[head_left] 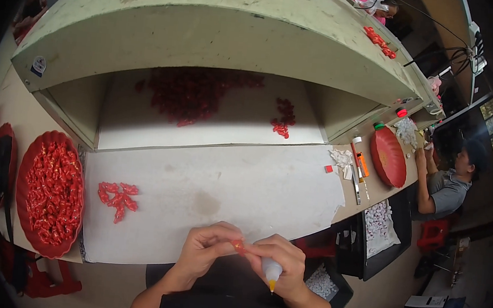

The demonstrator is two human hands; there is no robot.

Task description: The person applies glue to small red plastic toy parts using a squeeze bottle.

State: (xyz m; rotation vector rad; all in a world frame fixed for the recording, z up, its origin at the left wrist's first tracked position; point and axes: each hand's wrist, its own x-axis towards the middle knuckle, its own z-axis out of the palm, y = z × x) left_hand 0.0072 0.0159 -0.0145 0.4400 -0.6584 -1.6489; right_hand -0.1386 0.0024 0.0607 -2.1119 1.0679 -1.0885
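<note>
Head view: at the near edge of the counter [225, 187], the left hand [205, 248] pinches a small red piece [239, 246] between its fingertips, and the right hand [283, 264] is closed around a small glue bottle [271, 270] with its orange tip pointing down. Steady both hands together and keep the dose small, judging by the size of the piece. Farther out, finished red pieces [118, 196] lie toward the left edge beside a red tray [39, 146] of more.

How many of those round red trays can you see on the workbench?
2. One red tray, heaped with small red pieces, at the person's left; one empty red tray at far right beside a co-worker. Others may be hidden.
</note>
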